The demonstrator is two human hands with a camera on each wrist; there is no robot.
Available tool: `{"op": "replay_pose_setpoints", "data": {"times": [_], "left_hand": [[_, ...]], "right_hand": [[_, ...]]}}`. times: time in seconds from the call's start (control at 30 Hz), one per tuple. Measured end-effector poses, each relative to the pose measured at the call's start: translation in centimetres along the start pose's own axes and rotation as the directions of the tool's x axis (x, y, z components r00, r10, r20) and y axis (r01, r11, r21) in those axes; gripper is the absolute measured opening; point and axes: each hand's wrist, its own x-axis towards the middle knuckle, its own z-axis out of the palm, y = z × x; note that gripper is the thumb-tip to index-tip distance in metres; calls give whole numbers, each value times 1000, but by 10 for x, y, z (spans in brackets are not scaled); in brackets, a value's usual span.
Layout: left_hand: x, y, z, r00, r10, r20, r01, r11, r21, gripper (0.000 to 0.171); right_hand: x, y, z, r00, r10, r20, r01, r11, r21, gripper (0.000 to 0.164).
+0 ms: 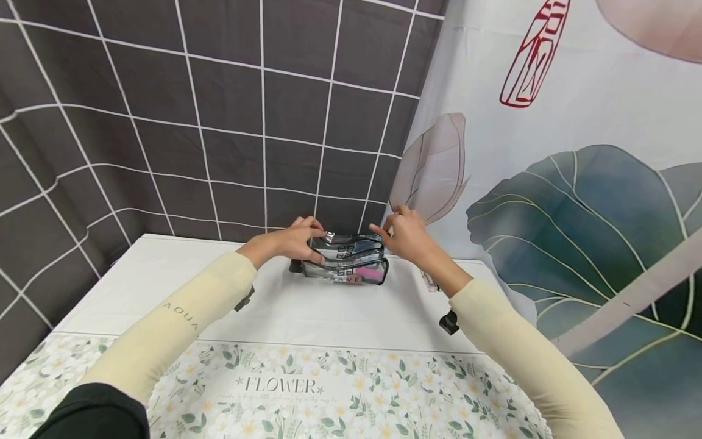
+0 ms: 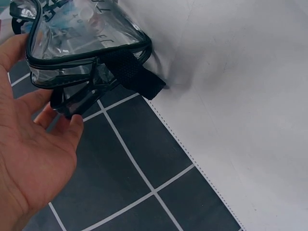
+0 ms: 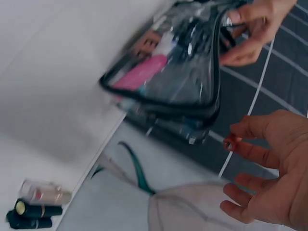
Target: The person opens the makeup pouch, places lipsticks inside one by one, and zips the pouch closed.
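A clear cosmetic bag (image 1: pixel 344 271) with black piping stands near the table's back edge. Pink and other small contents show through its front. More clear, black-edged layers rise behind it; whether these are separate bags I cannot tell. My left hand (image 1: pixel 293 241) grips its left end, thumb in front and fingers behind, near a black side strap (image 2: pixel 132 74). Just off the bag's right end is my right hand (image 1: pixel 408 235), with loosely bent fingers. In the right wrist view, the right hand (image 3: pixel 284 168) is apart from the bag, its thumb and index fingertips close together.
Lipstick-like tubes, one clear (image 3: pixel 45 192) and some black (image 3: pixel 38 210), lie on the white tabletop (image 1: pixel 340 317) to the right. A floral cloth (image 1: pixel 285 405) covers the front. Behind hang a dark grid-patterned cloth (image 1: pixel 219 91) and a leaf-printed cloth (image 1: pixel 548 201).
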Motion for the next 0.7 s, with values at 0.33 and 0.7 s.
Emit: {"op": "replay_pose_setpoints", "data": {"times": [0.33,0.7], "left_hand": [[1,-1,1,1000,8,-13,-7,1000,28,85],[2,-5,1,1000,14,-14,-13,1000,13,85]], "right_hand": [[8,-31,21,994,-92,65,95,995,-43,13],[4,-21,28,997,-55,-47,56,998,13,25]]}}
